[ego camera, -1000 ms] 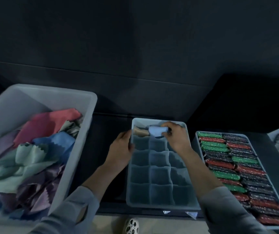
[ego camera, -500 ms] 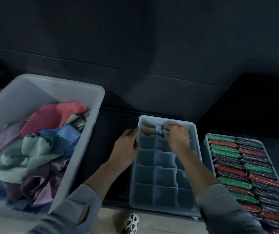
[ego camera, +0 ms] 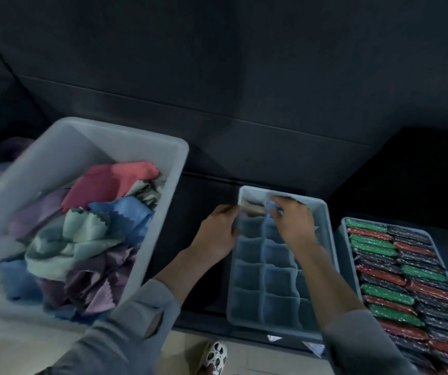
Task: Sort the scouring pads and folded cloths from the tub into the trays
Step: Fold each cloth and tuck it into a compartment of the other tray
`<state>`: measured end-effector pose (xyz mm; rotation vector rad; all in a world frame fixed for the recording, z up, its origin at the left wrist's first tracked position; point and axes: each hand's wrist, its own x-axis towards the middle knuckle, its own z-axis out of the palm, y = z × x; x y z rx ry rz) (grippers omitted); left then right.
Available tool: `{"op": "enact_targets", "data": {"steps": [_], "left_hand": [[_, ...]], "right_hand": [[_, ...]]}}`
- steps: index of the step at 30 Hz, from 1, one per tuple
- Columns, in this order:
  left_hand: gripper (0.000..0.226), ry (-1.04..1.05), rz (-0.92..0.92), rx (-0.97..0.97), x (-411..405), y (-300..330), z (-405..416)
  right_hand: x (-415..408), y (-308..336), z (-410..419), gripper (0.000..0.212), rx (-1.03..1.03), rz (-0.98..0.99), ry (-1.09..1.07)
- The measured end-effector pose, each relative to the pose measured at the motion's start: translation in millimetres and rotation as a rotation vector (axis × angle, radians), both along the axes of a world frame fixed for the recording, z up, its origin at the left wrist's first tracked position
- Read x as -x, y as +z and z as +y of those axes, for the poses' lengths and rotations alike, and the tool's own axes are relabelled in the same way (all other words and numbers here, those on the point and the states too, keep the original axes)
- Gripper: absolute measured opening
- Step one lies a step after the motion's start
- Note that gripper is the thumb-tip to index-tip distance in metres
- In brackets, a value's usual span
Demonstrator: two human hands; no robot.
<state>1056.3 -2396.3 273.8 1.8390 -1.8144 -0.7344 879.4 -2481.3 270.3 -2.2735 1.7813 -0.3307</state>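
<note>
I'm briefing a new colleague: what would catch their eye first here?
The big grey tub on the left, heaped with crumpled coloured cloths. On the right, a tray packed with green, red and dark scouring pads. Between them both hands work at the far end of a divided tray.

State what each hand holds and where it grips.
Right hand pinches a folded blue cloth by its near edge; left hand grips the divided tray at its left rim.

A dark wall [ego camera: 217, 63] stands behind the dark table [ego camera: 206, 239]. Below, on the pale floor [ego camera: 179, 353], one patterned shoe [ego camera: 215, 357] is visible.
</note>
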Motion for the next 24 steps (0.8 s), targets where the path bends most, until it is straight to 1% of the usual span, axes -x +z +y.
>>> {"op": "enact_targets", "data": {"steps": [2, 4, 6, 7, 8, 10, 11, 12, 13, 14, 15, 16, 17, 18, 19, 21, 24], "left_hand": [[0.052, -0.013, 0.030, 0.075, -14.6, 19.8, 8.7], [0.047, 0.025, 0.062, 0.203, -38.8, 39.9, 21.7], [0.041, 0.088, 0.047, 0.337, -75.6, 53.1, 37.9], [0.039, 0.126, 0.021, 0.374, -97.5, 53.6, 47.1], [0.037, 0.171, -0.019, 0.376, -121.4, 51.6, 56.4], [0.038, 0.267, -0.144, 0.263, -170.0, 40.6, 76.3], [0.037, 0.296, -0.227, 0.189, -191.0, 32.7, 85.5], [0.033, 0.283, -0.298, 0.125, -207.7, 24.9, 92.3], [0.035, 0.234, -0.348, 0.071, -221.7, 17.1, 97.4], [0.046, 0.160, -0.387, 0.047, -233.9, 8.4, 99.4], [0.053, 0.096, -0.396, -0.027, -244.5, 2.8, 99.2], [0.045, 0.082, -0.424, -0.091, -251.2, 4.4, 98.5], [0.030, 0.088, -0.464, -0.104, -256.7, 6.1, 97.4], [0.020, 0.098, -0.487, -0.080, -260.8, 7.0, 95.8], [0.017, 0.116, -0.483, -0.066, -263.3, 8.4, 93.7], [0.014, 0.130, -0.375, 0.019, -263.9, 19.7, 90.2], [0.025, 0.042, -0.215, 0.215, -259.5, 52.4, 83.3]], "right_hand": [[-10.6, 13.5, 17.2, 0.028, 0.096, -0.131, -0.033], [-26.2, 26.2, 41.1, 0.024, 0.175, -0.268, -0.029], [-50.8, 35.1, 67.7, 0.020, 0.212, -0.373, 0.013], [-66.0, 37.4, 80.0, 0.020, 0.219, -0.430, 0.042], [-82.5, 38.5, 91.3, 0.021, 0.224, -0.480, 0.082], [-116.6, 36.3, 109.2, 0.025, 0.252, -0.537, 0.198], [-132.8, 33.2, 115.2, 0.027, 0.269, -0.542, 0.264], [-148.3, 30.8, 119.7, 0.029, 0.280, -0.535, 0.326], [-162.6, 28.2, 122.7, 0.031, 0.284, -0.521, 0.388], [-175.7, 26.3, 124.8, 0.032, 0.280, -0.503, 0.447], [-186.7, 24.8, 126.4, 0.031, 0.275, -0.491, 0.504], [-195.6, 24.0, 127.7, 0.029, 0.261, -0.477, 0.552], [-202.1, 22.9, 128.6, 0.027, 0.248, -0.453, 0.590], [-206.8, 23.0, 129.0, 0.026, 0.233, -0.416, 0.607], [-209.9, 23.8, 128.4, 0.027, 0.217, -0.377, 0.603], [-213.5, 27.9, 124.5, 0.031, 0.118, -0.339, 0.561], [-217.4, 48.9, 119.4, 0.049, -0.083, -0.407, 0.502]]}}
